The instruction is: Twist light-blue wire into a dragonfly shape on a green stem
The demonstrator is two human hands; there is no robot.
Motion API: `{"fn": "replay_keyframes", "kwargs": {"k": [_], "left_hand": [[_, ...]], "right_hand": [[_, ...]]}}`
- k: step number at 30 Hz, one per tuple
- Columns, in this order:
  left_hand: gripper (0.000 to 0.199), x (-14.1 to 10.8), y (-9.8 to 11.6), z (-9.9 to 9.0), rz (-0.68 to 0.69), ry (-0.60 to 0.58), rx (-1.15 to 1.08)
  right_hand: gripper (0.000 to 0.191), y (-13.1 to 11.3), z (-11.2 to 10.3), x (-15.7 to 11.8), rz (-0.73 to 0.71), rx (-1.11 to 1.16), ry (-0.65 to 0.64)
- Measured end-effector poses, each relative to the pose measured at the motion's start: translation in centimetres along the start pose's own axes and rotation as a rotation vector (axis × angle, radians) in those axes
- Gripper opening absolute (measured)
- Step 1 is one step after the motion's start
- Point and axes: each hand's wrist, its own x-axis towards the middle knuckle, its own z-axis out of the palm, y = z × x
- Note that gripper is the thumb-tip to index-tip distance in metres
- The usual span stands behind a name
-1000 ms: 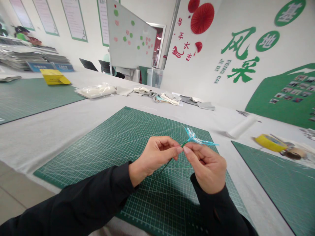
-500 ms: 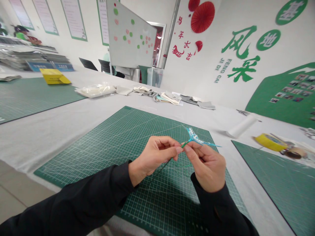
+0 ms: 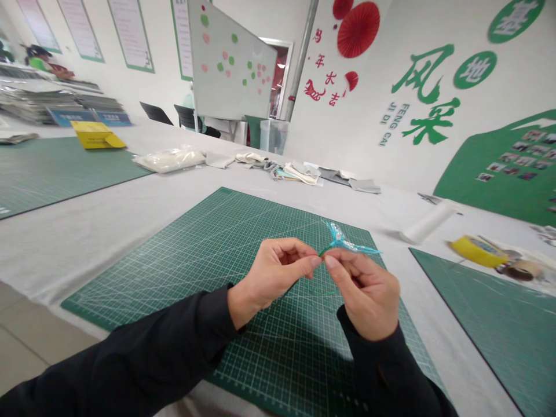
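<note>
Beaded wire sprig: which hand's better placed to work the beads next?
Right, probably: the right hand has its fingertips at the base of the turquoise beaded wire sprig, while the left hand sits further down the green stem.

L hand (image 3: pixel 273 284) & R hand (image 3: pixel 369 295) pinch beaded wire sprig (image 3: pixel 341 238), which blocks the gap betw. them. Free pass over green cutting mat (image 3: pixel 143 272) fwd/left. Beyond mat: fabric scraps (image 3: pixel 299 172) fwd; white roll (image 3: pixel 428 223), yellow tape roll (image 3: pixel 479 251) right.
</note>
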Motion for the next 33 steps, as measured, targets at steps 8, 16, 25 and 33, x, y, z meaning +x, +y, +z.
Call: {"fn": "replay_keyframes", "kwargs": {"k": [8,16,25,33], "left_hand": [[0.018,0.4,0.1,-0.1,0.006,0.084,0.025],[0.015,0.9,-0.6,-0.5,-0.018,0.14,0.047],[0.011,0.8,-0.5,-0.5,-0.008,0.106,0.055],[0.01,1.0,-0.1,-0.8,-0.102,0.066,0.141]], "right_hand": [[0.011,-0.4,-1.0,0.3,-0.092,-0.156,-0.106],[0.005,-1.3,-3.2,1.5,-0.504,-0.479,-0.24],[0.013,-5.3,-4.6,3.2,-0.906,-0.906,-0.26],[0.024,-6.7,-5.2,4.6,-1.04,-1.026,-0.245]]}}
